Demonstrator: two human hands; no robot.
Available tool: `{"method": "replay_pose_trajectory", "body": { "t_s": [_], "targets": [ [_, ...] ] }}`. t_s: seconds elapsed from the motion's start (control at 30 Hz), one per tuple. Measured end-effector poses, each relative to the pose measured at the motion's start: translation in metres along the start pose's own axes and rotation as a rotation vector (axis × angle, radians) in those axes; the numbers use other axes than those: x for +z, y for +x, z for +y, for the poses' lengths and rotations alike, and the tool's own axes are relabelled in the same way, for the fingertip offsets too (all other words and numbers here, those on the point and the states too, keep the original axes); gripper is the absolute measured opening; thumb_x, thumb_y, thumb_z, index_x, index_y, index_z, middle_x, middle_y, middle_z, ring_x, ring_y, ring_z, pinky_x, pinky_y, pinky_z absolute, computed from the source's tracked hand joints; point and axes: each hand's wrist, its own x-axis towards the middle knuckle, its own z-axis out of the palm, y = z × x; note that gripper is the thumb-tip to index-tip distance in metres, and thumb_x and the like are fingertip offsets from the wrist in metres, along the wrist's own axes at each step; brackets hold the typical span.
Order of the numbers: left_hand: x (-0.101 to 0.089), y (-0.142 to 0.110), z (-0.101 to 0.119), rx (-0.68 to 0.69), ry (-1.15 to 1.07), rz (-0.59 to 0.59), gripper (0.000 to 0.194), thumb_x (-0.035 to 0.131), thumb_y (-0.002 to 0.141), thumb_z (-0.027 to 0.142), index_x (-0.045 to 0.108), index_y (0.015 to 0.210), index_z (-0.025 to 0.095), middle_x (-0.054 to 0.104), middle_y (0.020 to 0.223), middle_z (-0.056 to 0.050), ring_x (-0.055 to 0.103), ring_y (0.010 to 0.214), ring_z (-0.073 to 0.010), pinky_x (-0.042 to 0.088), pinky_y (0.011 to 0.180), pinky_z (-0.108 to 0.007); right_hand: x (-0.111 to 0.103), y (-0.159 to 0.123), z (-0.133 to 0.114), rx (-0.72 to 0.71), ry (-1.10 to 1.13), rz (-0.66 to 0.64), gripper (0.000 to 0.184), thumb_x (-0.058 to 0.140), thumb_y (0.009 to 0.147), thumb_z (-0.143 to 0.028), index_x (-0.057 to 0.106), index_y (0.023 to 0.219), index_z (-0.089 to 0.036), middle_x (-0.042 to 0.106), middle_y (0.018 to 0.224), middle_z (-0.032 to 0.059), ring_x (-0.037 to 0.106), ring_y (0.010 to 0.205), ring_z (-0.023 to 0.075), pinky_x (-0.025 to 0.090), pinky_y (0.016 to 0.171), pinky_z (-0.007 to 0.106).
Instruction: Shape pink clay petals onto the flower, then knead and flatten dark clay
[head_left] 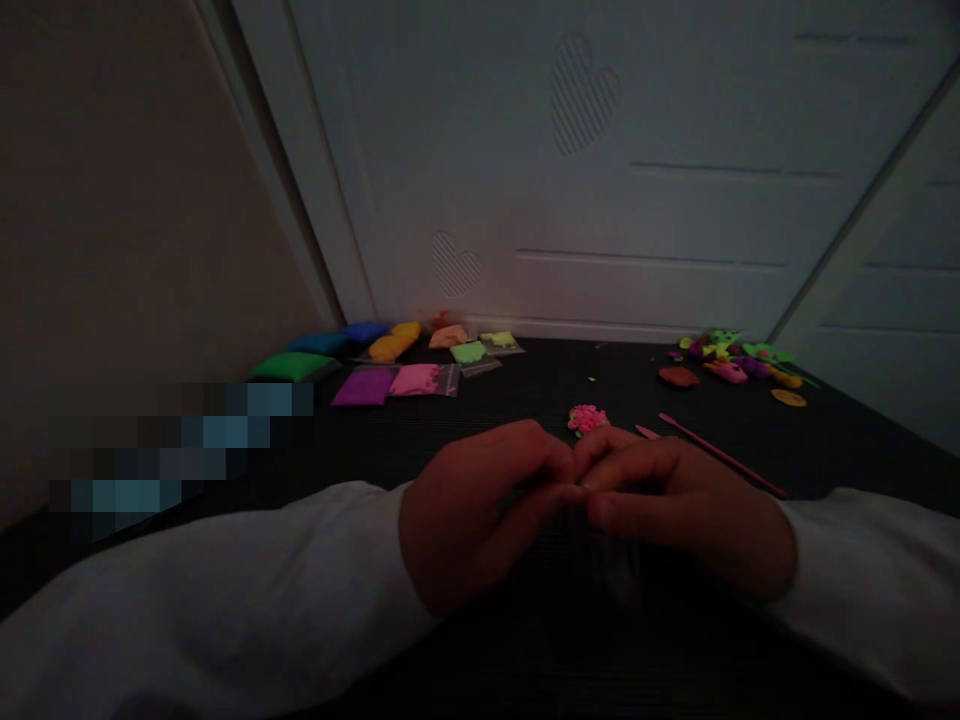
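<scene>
My left hand (487, 505) and my right hand (679, 505) meet fingertip to fingertip over the dark table. Both are closed in a pinch. Anything between the fingertips is too small or too hidden to make out. Just beyond the right fingers lies a pink clay flower (587, 418) with bits of green at its edge, partly covered by the hand. Close behind the right hand rest a long pink modelling tool (724, 455) and a second pink tool (646, 432), mostly hidden. A faint pale smear shows below the fingers, too blurred to name.
Bags of coloured clay line the back left: green (294, 366), purple (364, 387), pink (415, 379), orange (395, 342) and others. A heap of colourful clay pieces (731, 358) sits back right, near a flat red-brown piece (678, 376). A white panel (480, 150) stands behind.
</scene>
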Motion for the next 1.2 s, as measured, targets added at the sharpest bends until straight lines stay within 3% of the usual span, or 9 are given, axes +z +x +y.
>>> {"method": "replay_pose_trajectory", "body": {
  "t_s": [0.23,0.4,0.53,0.67,0.77,0.87,0.93,1.07,1.2],
  "targets": [
    [0.001,0.001,-0.001,-0.169,-0.186,-0.031,0.01,0.052,0.076,0.024,0.055,0.073,0.015,0.053,0.065,0.004,0.047,0.06,-0.007,0.036,0.056,-0.017,0.005,0.001,0.0,-0.001,0.04,0.01,0.01,0.062,0.07,-0.026,0.062,0.067,-0.017,0.05,0.088,0.0004,0.05,0.081,0.0116,0.039,0.076,0.028],
    [0.002,0.002,-0.006,-0.117,-0.297,-0.133,0.013,0.05,0.077,0.024,0.053,0.069,0.014,0.051,0.063,0.005,0.045,0.06,-0.0063,0.034,0.056,-0.016,0.007,-0.001,0.002,-0.032,-0.009,-0.003,0.011,0.063,0.069,-0.026,0.059,0.066,-0.016,0.049,0.087,0.0003,0.05,0.079,0.0115,0.039,0.073,0.027],
    [0.001,0.002,-0.007,-0.121,-0.299,-0.152,0.011,0.049,0.078,0.021,0.051,0.068,0.015,0.049,0.062,0.006,0.045,0.059,-0.0053,0.033,0.055,-0.015,0.006,-0.003,0.003,-0.035,-0.029,0.014,0.018,0.063,0.069,-0.025,0.051,0.059,-0.015,0.049,0.083,-0.0013,0.049,0.073,0.009,0.039,0.066,0.024],
    [-0.001,0.003,-0.007,-0.147,-0.305,-0.141,0.011,0.05,0.077,0.02,0.051,0.067,0.015,0.047,0.061,0.006,0.043,0.057,-0.0051,0.032,0.054,-0.015,0.005,-0.005,0.003,-0.124,-0.06,0.04,0.026,0.062,0.07,-0.025,0.044,0.055,-0.015,0.048,0.076,-0.0029,0.048,0.07,0.0068,0.038,0.065,0.021],
    [-0.002,0.003,-0.008,-0.168,-0.336,-0.113,0.009,0.05,0.076,0.019,0.052,0.068,0.016,0.046,0.06,0.006,0.042,0.056,-0.0055,0.032,0.053,-0.016,0.005,-0.006,0.002,-0.129,-0.092,0.084,0.024,0.055,0.077,-0.031,0.047,0.06,-0.016,0.048,0.076,-0.0024,0.047,0.071,0.007,0.037,0.066,0.02],
    [-0.002,0.003,-0.01,-0.201,-0.348,-0.052,0.009,0.049,0.077,0.022,0.053,0.071,0.016,0.049,0.064,0.005,0.045,0.059,-0.0071,0.034,0.053,-0.018,0.005,-0.005,0.0,-0.023,-0.008,0.144,0.014,0.052,0.079,-0.035,0.05,0.081,-0.021,0.05,0.079,-0.0027,0.046,0.072,0.008,0.037,0.064,0.021],
    [-0.002,0.003,-0.01,-0.226,-0.337,0.013,0.009,0.049,0.077,0.023,0.053,0.072,0.016,0.052,0.067,0.004,0.047,0.061,-0.0078,0.036,0.055,-0.018,0.005,-0.005,0.0,0.055,0.077,0.136,0.02,0.053,0.078,-0.036,0.047,0.09,-0.022,0.051,0.08,-0.0028,0.047,0.072,0.0083,0.037,0.062,0.021],
    [-0.003,0.004,-0.008,-0.268,-0.326,0.138,0.007,0.052,0.076,0.022,0.053,0.071,0.016,0.053,0.067,0.004,0.049,0.061,-0.0072,0.039,0.056,-0.017,0.003,-0.004,0.002,0.112,0.075,0.079,0.021,0.051,0.078,-0.039,0.051,0.085,-0.019,0.053,0.074,-0.0014,0.049,0.069,0.0096,0.037,0.061,0.022],
    [-0.003,0.005,-0.009,-0.314,-0.401,0.153,0.007,0.055,0.074,0.023,0.052,0.073,0.017,0.053,0.067,0.004,0.05,0.06,-0.0063,0.04,0.054,-0.016,0.001,-0.003,0.003,0.094,-0.078,0.195,0.021,0.049,0.078,-0.04,0.055,0.081,-0.019,0.055,0.073,-0.0011,0.049,0.066,0.0099,0.038,0.059,0.022]
  ]
}}
